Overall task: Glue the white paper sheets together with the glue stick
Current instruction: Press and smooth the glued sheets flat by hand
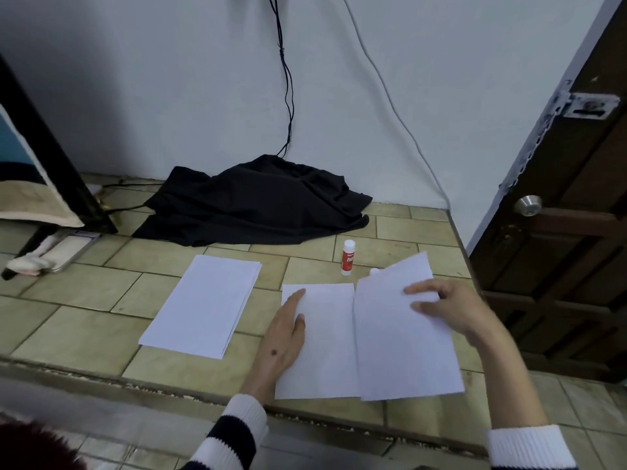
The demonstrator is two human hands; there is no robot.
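1. White paper sheets lie side by side at the near edge of a tiled counter (101,320): the flat sheet (322,351) on the left, and the right sheet (403,347) overlapping its right edge, its far end lifted and tilted.
2. A person's left hand (283,337), in a striped black-and-white sleeve (230,435), rests flat on the left border of the flat sheet, fingers straight and close together, thumb lying on the paper.
3. The right hand (444,307) grips the right sheet at its far right edge, fingers curled over the top of the paper; the thumb is hidden beneath, so the pinch itself cannot be seen. A white cuff (529,446) shows at the wrist.
4. A stack of white sheets (203,303) lies to the left, apart from the left hand.
5. Just beyond the lifted sheet stands the glue stick (348,257), upright, red label, white top; a small white cap (374,271) peeks out beside the paper's far edge.
6. Farther back, a crumpled black cloth (258,201) sits against the pale wall (169,79), with black cables (288,96) running down to it.
7. At far left lie a phone and a pale cloth (30,262); at right, a dark wooden door (576,198) with a metal knob (528,205).
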